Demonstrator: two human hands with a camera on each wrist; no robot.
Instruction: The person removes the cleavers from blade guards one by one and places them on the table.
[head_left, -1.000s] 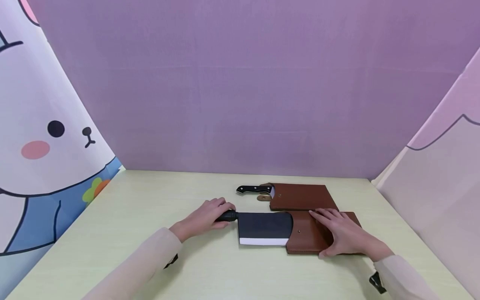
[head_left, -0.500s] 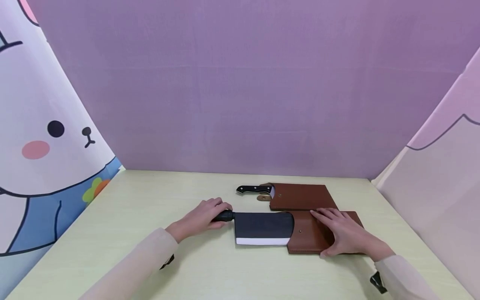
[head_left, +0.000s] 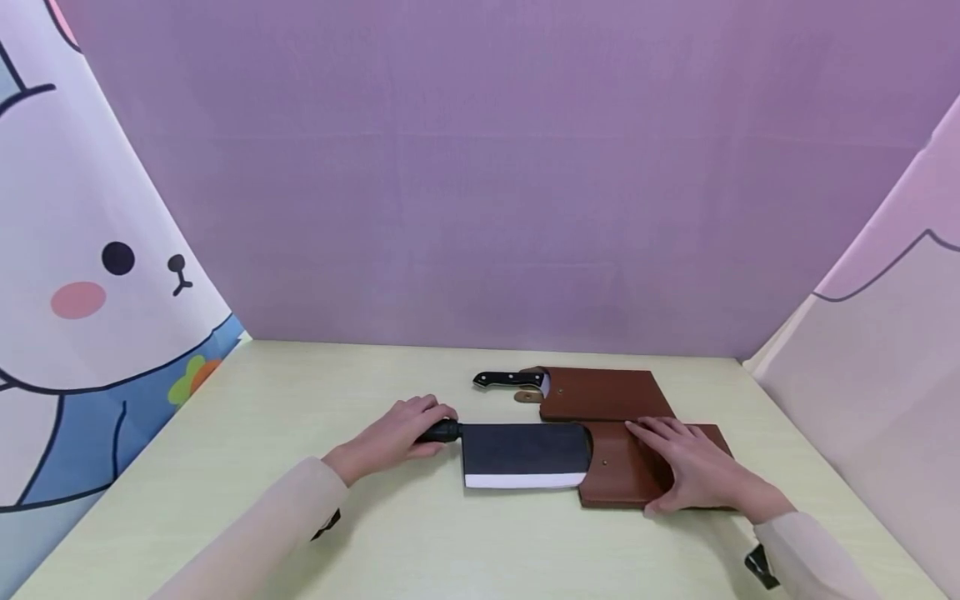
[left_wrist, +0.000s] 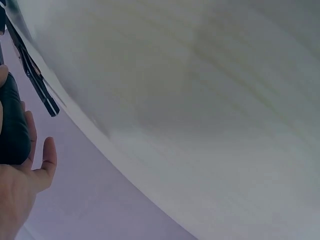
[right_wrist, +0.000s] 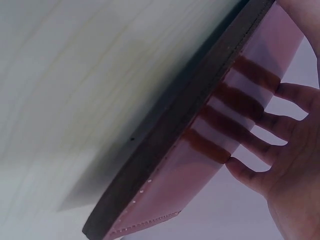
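Observation:
My left hand (head_left: 393,433) grips the black handle (left_wrist: 12,125) of a cleaver (head_left: 525,450), seen at the left wrist view's edge. The cleaver lies flat, its dark blade with a pale cutting edge. Its far end is hidden inside a brown leather sheath (head_left: 618,467). On that sheath rests my right hand (head_left: 697,467), fingers spread, thumb at the near edge. In the right wrist view, fingertips (right_wrist: 235,167) press on the sheath's glossy top face. Behind lies another brown sheath (head_left: 600,393) holding a black-handled knife (head_left: 510,379).
Both sheaths lie close together on a pale wooden table (head_left: 420,542). A snap strap (head_left: 527,397) sticks out from the rear sheath. A purple backdrop (head_left: 480,183) rises behind the table, with printed cloth panels (head_left: 142,192) at the sides.
My left hand has drawn the cleaver slightly to the left, so more blade shows outside the sheath. The sheath and my right hand have shifted slightly right. The rear knife stays put.

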